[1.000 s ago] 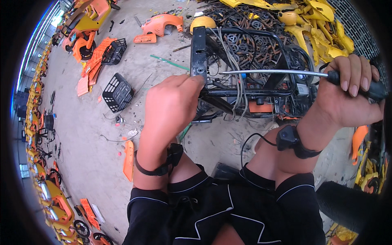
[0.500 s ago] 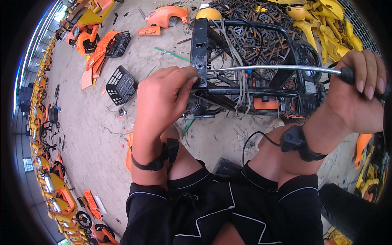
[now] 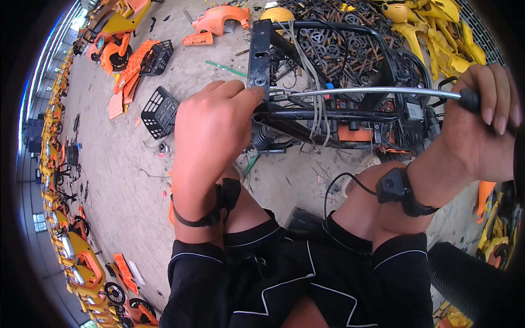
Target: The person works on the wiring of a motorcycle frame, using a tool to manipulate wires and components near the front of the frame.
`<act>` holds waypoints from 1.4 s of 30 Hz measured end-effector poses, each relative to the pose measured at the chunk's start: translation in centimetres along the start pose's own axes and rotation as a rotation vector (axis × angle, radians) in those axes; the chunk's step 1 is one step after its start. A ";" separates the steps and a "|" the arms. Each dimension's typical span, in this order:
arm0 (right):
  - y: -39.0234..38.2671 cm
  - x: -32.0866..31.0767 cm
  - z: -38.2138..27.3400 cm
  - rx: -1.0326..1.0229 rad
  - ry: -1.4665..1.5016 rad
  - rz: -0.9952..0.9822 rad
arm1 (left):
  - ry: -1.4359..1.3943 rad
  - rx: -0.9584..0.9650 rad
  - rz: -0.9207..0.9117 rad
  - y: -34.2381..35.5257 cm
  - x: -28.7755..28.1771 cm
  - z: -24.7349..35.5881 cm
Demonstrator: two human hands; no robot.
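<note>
Slightly farther apart, the left hand (image 3: pixel 213 123) and the right hand (image 3: pixel 476 134) have been moved since the earlier frame. By the right fingers, curled and closed, a long screwdriver (image 3: pixel 377 91) is gripped at its handle and held across a black tubular two-wheeler frame (image 3: pixel 342 115). Against the slotted end plate (image 3: pixel 258 39), the left fingers are bent; whether anything is pinched cannot be told.

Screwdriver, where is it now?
In the head view, right of centre: the screwdriver has its black handle in the right hand, its shaft stretching leftward across the black frame toward the left hand.
</note>
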State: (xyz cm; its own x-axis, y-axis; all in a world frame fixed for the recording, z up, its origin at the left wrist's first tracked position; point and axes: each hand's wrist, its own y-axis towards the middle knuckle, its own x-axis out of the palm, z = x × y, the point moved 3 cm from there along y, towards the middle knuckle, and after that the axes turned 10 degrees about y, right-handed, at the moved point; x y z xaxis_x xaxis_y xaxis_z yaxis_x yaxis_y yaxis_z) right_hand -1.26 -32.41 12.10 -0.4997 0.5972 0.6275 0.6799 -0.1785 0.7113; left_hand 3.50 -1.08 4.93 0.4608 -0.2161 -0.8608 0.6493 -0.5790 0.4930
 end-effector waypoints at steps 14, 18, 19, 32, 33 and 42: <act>-0.4 -1.3 1.2 -0.016 -0.004 0.041 | -0.441 -0.164 -0.078 -1.0 1.8 -1.6; -0.3 -0.8 2.8 -0.016 0.001 0.047 | -0.592 -0.220 -0.072 -1.5 2.6 -2.1; -0.2 -0.9 3.0 -0.016 0.002 0.047 | -0.593 -0.235 -0.069 -1.5 2.6 -2.0; -0.4 -1.6 3.0 0.009 -0.007 0.050 | -0.634 -0.336 -0.096 -1.5 2.2 -2.4; -0.6 -1.5 3.1 0.010 -0.007 0.050 | -0.623 -0.336 -0.099 -1.4 2.0 -2.2; -1.0 -0.4 3.3 0.019 -0.017 0.045 | -0.399 -0.196 -0.073 -0.9 1.1 -1.9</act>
State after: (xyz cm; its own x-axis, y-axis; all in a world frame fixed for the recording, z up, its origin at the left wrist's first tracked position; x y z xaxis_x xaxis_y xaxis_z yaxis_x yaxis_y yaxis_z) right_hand 0.02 -29.87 10.03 -0.4594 0.6024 0.6528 0.7113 -0.1906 0.6765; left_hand 4.57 0.70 3.82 0.1651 -0.4883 -0.8569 0.7919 -0.4522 0.4103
